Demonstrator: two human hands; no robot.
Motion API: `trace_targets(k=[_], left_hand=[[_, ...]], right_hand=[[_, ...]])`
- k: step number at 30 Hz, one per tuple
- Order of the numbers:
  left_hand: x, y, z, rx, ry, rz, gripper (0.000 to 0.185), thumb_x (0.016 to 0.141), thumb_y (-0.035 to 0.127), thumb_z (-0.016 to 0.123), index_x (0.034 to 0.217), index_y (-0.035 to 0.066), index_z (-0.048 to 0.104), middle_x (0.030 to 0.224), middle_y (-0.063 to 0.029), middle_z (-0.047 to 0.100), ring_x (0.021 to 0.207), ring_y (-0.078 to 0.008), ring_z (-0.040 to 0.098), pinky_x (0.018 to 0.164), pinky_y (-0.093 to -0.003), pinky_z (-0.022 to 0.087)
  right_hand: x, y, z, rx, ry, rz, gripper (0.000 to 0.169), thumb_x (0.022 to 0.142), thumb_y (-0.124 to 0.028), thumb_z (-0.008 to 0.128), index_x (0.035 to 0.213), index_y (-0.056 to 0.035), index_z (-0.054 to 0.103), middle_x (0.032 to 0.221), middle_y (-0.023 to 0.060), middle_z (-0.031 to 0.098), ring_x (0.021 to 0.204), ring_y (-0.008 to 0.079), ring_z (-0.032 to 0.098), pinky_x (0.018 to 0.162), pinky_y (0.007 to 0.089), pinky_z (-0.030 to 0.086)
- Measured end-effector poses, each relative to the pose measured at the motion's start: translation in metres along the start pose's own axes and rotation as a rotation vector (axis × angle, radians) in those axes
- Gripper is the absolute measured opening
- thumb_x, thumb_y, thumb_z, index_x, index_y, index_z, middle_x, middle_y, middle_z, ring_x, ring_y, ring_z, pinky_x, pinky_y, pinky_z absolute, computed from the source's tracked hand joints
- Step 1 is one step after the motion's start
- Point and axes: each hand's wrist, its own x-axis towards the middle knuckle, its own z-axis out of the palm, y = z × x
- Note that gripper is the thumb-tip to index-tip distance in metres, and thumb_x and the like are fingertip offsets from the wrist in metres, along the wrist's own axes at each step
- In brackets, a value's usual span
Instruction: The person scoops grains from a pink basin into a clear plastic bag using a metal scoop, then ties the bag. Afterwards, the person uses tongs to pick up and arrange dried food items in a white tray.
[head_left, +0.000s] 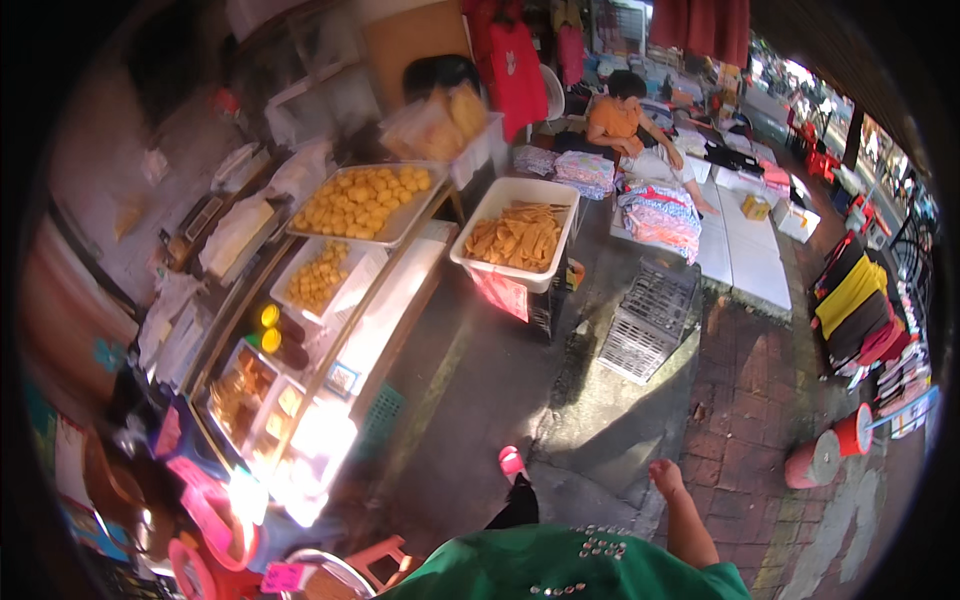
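My right hand (663, 476) hangs over the pavement at my right side, its fingers loosely curled. Nothing shows in it, and it touches nothing that I can see. My left hand is out of view. Before me a white plastic tub (463, 259) holds flat orange-brown fried pieces (517, 236), with a pink paper sign (501, 292) at its front. To the left, on a food stall, a metal tray (411, 232) carries round golden fried balls (360, 196). Smaller golden pieces (315, 279) fill a tray below it.
A grey plastic crate (649, 319) stands on the ground ahead. Beyond it a person (626, 127) sits among stacks of folded clothes (660, 217). Red and pink buckets (814, 457) stand at the right. Basins (229, 532) and a red stool (379, 555) are close at the lower left.
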Motion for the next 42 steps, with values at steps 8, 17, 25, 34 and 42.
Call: trace_targets(k=[8, 17, 25, 34, 42], left_hand=[[0.194, 0.185, -0.103, 0.502, -0.09, 0.541, 0.017, 0.084, 0.025, 0.055, 0.087, 0.011, 0.063, 0.084, -0.0143, 0.066, 0.083, -0.0343, 0.064, 0.07, -0.0491, 0.049], [0.292, 0.537, -0.264, -0.085, 0.244, 0.628, 0.033, 0.084, 0.026, 0.062, 0.108, 0.004, 0.064, 0.099, -0.0179, 0.068, 0.097, -0.0325, 0.065, 0.083, -0.0401, 0.051], [0.393, 0.531, -0.202, -0.098, -0.292, 0.685, 0.033, 0.082, 0.027, 0.069, 0.105, 0.004, 0.064, 0.097, -0.0118, 0.068, 0.088, -0.0216, 0.065, 0.079, -0.0347, 0.051], [0.455, 0.625, -0.269, -0.349, 0.045, 0.421, 0.035, 0.077, 0.02, 0.068, 0.108, 0.004, 0.062, 0.09, -0.0081, 0.064, 0.083, -0.0212, 0.062, 0.076, -0.0343, 0.05], [0.458, 0.846, -0.352, 0.103, 0.542, 0.843, 0.051, 0.088, 0.015, 0.061, 0.131, -0.004, 0.043, 0.136, -0.0248, 0.044, 0.128, -0.0415, 0.038, 0.108, -0.0458, 0.031]], right_hand=[[0.064, -0.06, 0.066, -0.274, -0.415, 0.056, 0.033, 0.081, -0.034, 0.064, 0.098, -0.0062, 0.07, 0.09, 0.0139, 0.07, 0.084, 0.0287, 0.067, 0.074, 0.0392, 0.052], [0.134, -0.126, 0.037, -0.114, -0.276, 0.283, 0.035, 0.079, -0.035, 0.06, 0.092, -0.0049, 0.07, 0.093, 0.02, 0.069, 0.089, 0.0366, 0.066, 0.079, 0.0452, 0.05], [0.353, -0.15, 0.011, -0.223, -0.258, 0.308, 0.031, 0.078, -0.035, 0.064, 0.089, -0.0067, 0.07, 0.083, 0.0193, 0.069, 0.08, 0.0329, 0.067, 0.074, 0.0427, 0.052], [0.601, -0.287, 0.009, -0.676, -0.272, -0.309, 0.023, 0.085, -0.016, 0.051, 0.07, -0.0078, 0.065, 0.081, 0.0143, 0.066, 0.08, 0.0325, 0.064, 0.07, 0.0404, 0.053], [0.673, -0.476, -0.005, 0.671, 0.366, 0.3, 0.048, 0.095, -0.04, 0.049, 0.116, 0.0015, 0.058, 0.11, 0.0256, 0.061, 0.105, 0.0392, 0.058, 0.092, 0.0414, 0.044]])
